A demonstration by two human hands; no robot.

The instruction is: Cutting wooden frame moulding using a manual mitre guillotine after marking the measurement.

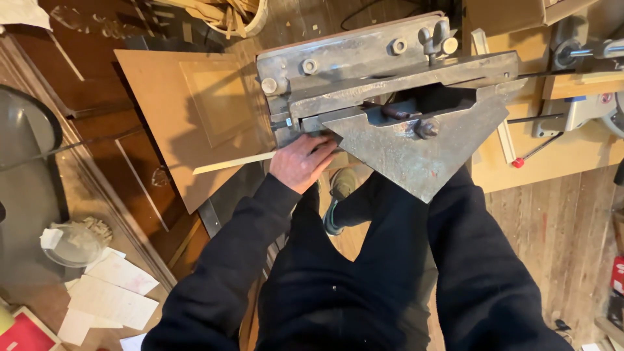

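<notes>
My left hand [300, 161] holds a thin pale wooden strip [231, 163] against the left side of a heavy grey metal cutting machine [390, 97]. The strip sticks out to the left of the hand. The machine has a triangular steel plate [416, 156] in front, with bolts and a wing nut on top. My right arm in a black sleeve [481, 260] runs up under the triangular plate, and my right hand is hidden behind it. One shoe [339, 188] stands on the floor below the machine.
A brown panelled board [195, 110] leans at the left. A glass table [39, 195] holds papers [110, 292] and a small bowl [73, 246]. A saw on a plywood bench [572, 136] stands at right. A basket of wood scraps [234, 16] sits behind.
</notes>
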